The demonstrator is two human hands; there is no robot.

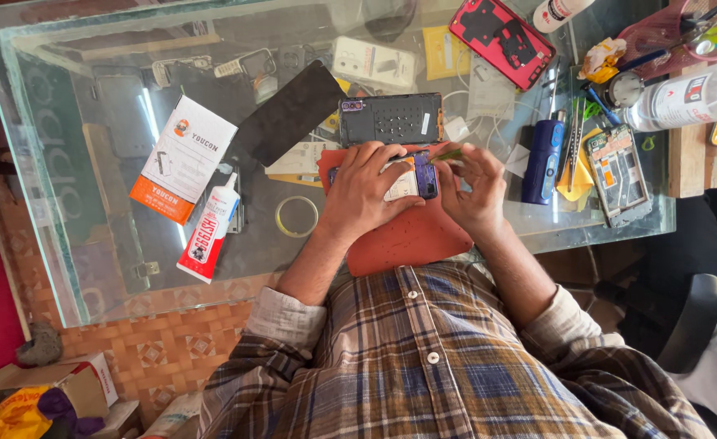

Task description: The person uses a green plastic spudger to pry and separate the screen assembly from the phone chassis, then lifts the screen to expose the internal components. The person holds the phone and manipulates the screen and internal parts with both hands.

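We saw the opened phone (411, 177) lying crosswise at frame centre on the orange mat (407, 236). Our left hand (366, 191) gripped its left half; our right hand (472, 183), pinching a green tool (449, 154), touched its right end.

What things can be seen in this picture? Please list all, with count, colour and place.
opened phone: 1, under both hands, on red mat
red mat: 1, table's near edge
dark phone back: 1, behind the hands
black panel: 1, left of it
glue tube: 1, white-red, left
white-orange box: 1, left
tape ring: 1, clear
red phone cover: 1, far side
blue tool: 1, right
glass table: 1
left hand: on phone
right hand: holds green tool
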